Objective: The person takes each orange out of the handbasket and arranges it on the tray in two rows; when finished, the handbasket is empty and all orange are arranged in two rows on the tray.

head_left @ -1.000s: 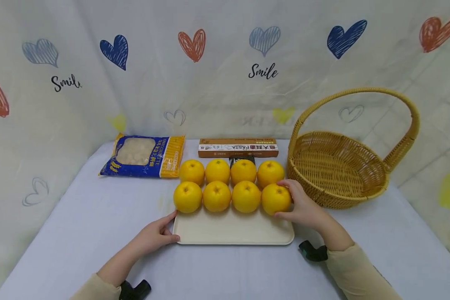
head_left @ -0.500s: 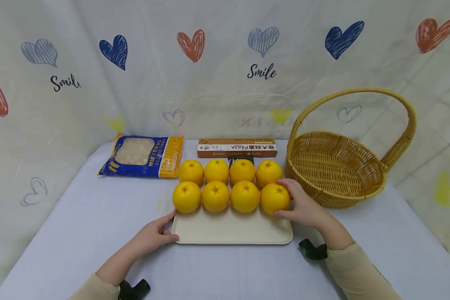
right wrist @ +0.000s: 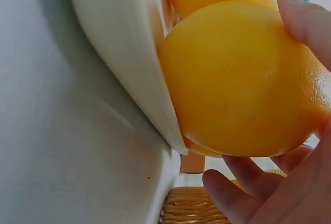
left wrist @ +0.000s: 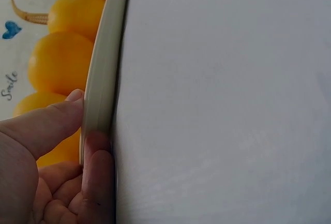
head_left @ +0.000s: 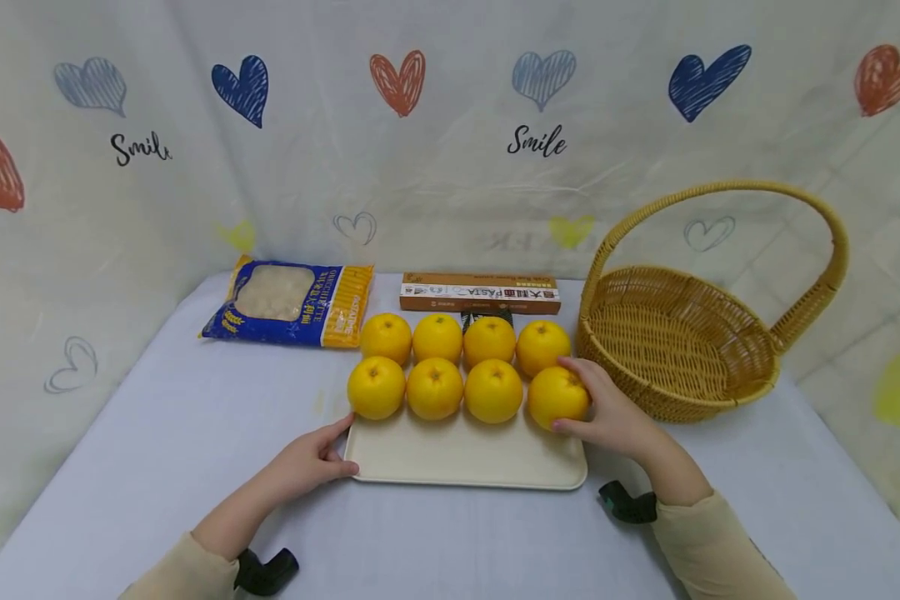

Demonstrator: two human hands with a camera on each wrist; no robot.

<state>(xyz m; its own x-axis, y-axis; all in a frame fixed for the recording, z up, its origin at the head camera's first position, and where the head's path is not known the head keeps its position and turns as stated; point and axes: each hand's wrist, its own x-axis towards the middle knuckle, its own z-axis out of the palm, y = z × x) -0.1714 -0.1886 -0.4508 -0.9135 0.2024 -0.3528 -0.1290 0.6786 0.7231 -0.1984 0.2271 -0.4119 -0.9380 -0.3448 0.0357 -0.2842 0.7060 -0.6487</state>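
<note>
Several oranges stand in two rows on a cream rectangular tray in the head view. My right hand grips the front row's rightmost orange, thumb on its near side and fingers round its far right. In the right wrist view that orange sits right at the tray's rim, with thumb and fingers about it. My left hand holds the tray's left edge. The left wrist view shows its thumb at the rim and a finger against the outer wall.
A wicker basket with a tall handle stands right of the tray. Behind the oranges lie a brown pasta box and a small black packet. A blue and yellow pasta bag lies at the back left.
The orange in my right hand has shifted slightly right, opening a small gap to its neighbour in the front row. My left hand stays at the tray; the head view has tilted a little.
</note>
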